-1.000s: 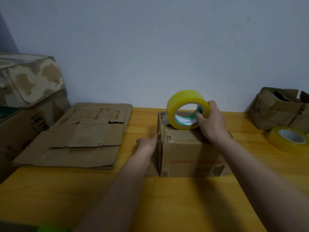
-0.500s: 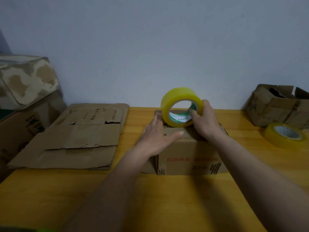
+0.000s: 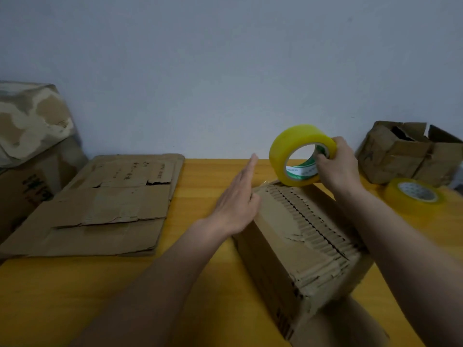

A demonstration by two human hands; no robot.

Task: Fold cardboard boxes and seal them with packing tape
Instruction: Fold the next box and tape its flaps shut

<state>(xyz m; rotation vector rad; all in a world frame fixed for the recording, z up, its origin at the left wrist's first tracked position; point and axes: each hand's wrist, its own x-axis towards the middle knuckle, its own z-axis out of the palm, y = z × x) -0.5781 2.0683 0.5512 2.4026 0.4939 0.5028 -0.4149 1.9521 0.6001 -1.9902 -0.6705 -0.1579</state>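
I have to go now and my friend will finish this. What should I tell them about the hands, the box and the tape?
Left hand: flat, fingers straight, pressing the far left edge of the cardboard box.
Right hand: grips the yellow tape roll, which stands on edge at the box's far end.
Box: folded shut on the wooden table, its seam running toward the camera.
Done: flaps closed; a bit of clear tape seems to start at the far edge.
Left: pull the tape along the seam, cut it, then fold the flat cardboard stack. A spare tape roll lies on the right.
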